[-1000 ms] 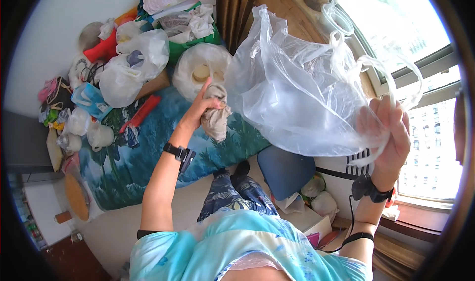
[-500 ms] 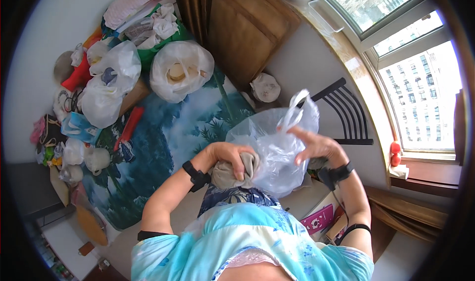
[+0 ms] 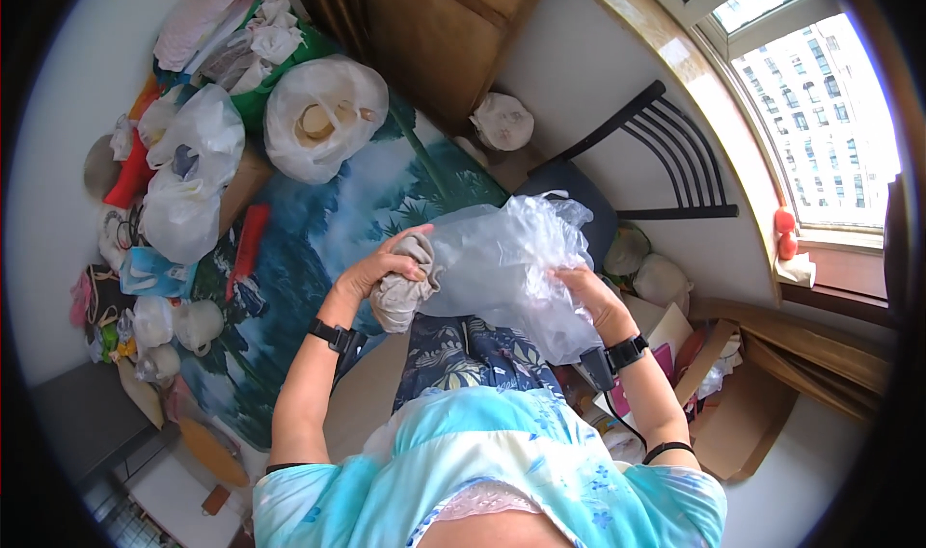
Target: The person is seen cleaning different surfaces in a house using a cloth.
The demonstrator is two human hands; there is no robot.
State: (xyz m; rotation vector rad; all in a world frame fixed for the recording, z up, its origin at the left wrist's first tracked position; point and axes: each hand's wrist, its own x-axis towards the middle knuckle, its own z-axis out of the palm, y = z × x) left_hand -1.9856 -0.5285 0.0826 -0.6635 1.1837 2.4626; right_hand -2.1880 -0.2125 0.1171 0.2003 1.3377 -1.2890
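A bunched beige-grey cloth (image 3: 403, 292) is wrapped in the fingers of my left hand (image 3: 371, 268), which is closed around it. Beside it a clear plastic bag (image 3: 497, 259) spreads out in front of my lap. One end of the bag meets the cloth; whether my left fingers also pinch its edge, I cannot tell. My right hand (image 3: 593, 299) is closed on the crumpled other end, its fingertips partly hidden by the plastic.
A table with a blue-green landscape cover (image 3: 328, 225) lies ahead, crowded on its left with plastic bags (image 3: 183, 210) and a white bag holding round rolls (image 3: 328, 114). To the right stand a black-slatted chair (image 3: 675, 162) and an open cardboard box (image 3: 743, 432).
My left hand has moved left and up with the cloth. My right hand, open at the bag earlier, now grips it lower down. The bag is stretched out sideways. The view has shifted.
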